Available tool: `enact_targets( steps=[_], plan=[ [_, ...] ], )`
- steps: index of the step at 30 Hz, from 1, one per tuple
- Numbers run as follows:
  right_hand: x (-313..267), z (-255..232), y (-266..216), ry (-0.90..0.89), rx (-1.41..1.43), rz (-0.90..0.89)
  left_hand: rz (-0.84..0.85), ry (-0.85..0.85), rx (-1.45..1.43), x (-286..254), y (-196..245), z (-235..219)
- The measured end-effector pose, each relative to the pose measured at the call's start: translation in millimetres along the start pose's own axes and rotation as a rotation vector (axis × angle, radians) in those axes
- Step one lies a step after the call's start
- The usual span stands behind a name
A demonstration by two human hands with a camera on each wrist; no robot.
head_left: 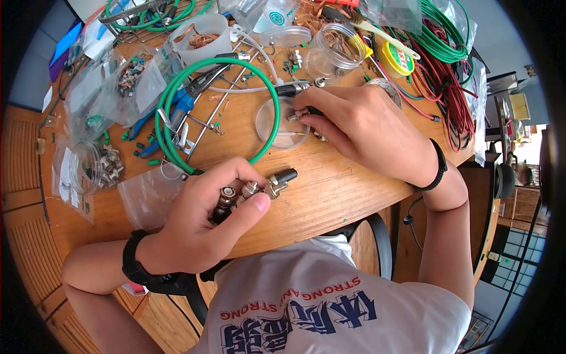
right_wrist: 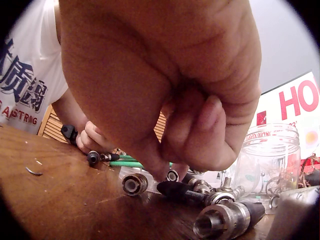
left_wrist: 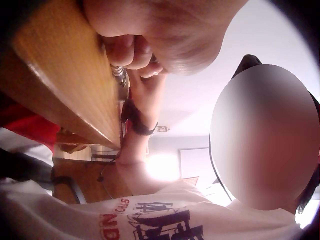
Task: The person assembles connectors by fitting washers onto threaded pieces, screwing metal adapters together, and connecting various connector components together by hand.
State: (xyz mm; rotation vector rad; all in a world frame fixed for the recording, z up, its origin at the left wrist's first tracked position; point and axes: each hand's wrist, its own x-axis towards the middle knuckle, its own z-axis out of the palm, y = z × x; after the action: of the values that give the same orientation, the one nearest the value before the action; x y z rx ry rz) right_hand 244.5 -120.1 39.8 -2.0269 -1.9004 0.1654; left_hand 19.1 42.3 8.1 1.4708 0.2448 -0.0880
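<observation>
My left hand (head_left: 203, 221) grips several metal coaxial connectors between its curled fingers and thumb. Among them are a dark-bodied connector (head_left: 224, 199), a silver one (head_left: 249, 190) and one with a black boot (head_left: 285, 176) by the thumb tip. Over a round clear plastic dish (head_left: 265, 131), my right hand (head_left: 374, 130) pinches a small silver connector (head_left: 299, 115) at its fingertips. A thin pin-like piece (head_left: 289, 134) lies in the dish. In the right wrist view, connectors (right_wrist: 227, 220) lie on the table below the hand, one with a black boot (right_wrist: 172, 191) close to the fingertips.
A coiled green cable (head_left: 168, 118) lies at centre left, over blue-handled pliers (head_left: 180, 109). Behind stand a clear jar (head_left: 339, 47) and a white cup (head_left: 203, 38) with copper wire. Red cables (head_left: 454, 112) hang at right; a jar of connectors (head_left: 88, 165) lies at left.
</observation>
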Motion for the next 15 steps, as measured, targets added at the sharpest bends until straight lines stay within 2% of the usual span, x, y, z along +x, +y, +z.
enact_targets(
  steps=[7,15],
  plan=[
    [0.0,-3.2,-0.6,-0.042,-0.046,0.024,-0.005,0.005,-0.019,0.0,-0.1,0.2],
    [0.2,-1.9,-0.9,-0.009,-0.005,-0.005,-0.011,-0.004,-0.017,0.1,0.0,-0.4]
  ],
)
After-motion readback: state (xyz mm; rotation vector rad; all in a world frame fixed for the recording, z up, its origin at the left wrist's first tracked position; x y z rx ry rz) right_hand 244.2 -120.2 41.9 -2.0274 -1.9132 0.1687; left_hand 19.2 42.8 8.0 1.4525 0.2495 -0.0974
